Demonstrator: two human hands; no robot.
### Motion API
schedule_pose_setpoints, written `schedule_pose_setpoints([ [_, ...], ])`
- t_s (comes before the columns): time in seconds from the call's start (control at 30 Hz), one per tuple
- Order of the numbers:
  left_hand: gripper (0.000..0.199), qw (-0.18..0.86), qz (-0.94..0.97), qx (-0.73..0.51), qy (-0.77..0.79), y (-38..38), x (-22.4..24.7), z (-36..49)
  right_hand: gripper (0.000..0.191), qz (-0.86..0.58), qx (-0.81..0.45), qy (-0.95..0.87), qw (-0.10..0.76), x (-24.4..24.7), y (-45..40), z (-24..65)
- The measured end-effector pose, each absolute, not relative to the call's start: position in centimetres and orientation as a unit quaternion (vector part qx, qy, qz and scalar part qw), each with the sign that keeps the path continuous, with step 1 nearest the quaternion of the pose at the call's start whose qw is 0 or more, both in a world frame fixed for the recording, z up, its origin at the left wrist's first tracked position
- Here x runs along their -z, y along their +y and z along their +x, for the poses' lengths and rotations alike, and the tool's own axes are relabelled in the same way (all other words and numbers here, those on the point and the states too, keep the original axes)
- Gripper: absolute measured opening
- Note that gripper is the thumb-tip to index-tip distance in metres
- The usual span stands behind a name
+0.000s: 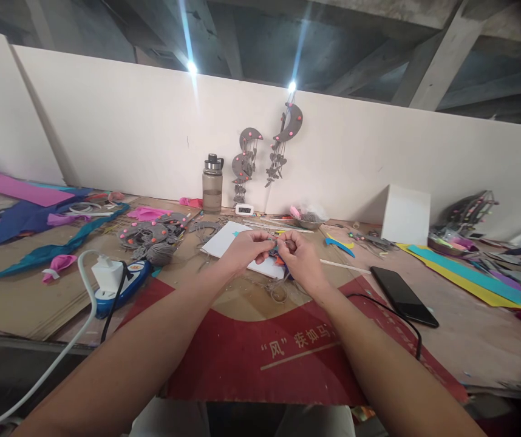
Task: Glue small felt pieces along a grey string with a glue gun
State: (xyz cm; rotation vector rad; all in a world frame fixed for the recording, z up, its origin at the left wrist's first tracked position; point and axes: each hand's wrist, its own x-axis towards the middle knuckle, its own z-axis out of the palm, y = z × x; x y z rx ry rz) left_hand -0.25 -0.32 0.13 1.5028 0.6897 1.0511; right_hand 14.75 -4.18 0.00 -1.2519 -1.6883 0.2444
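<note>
A small, indistinct piece [275, 243] is pinched by both hands [248, 250]. The bench [454, 340]'s front edge is partly covered by red cardboard [228, 358]; the phone [404, 296] is set well apart.

Bare hands [252, 249], bare forearms [164, 321], pale trousers [172, 419]

One lidded drinking bottle [212, 193] stands before the white partition [151, 133], a small white display [244, 209] near it as I look on. One blue power strip [128, 292], bearing a white adapter [107, 274], lies at left. One black phone [404, 296] lies flat at right.
</note>
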Motion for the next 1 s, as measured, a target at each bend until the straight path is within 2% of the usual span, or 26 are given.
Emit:
schedule_pose_setpoints([
  [1.0, 0.007, 0.532, 0.642, -0.445, 0.328, -0.62, -0.29, -0.23, 0.011, -0.52, -0.077, -0.708, 0.471, -0.16, -4.45, 14.37],
])
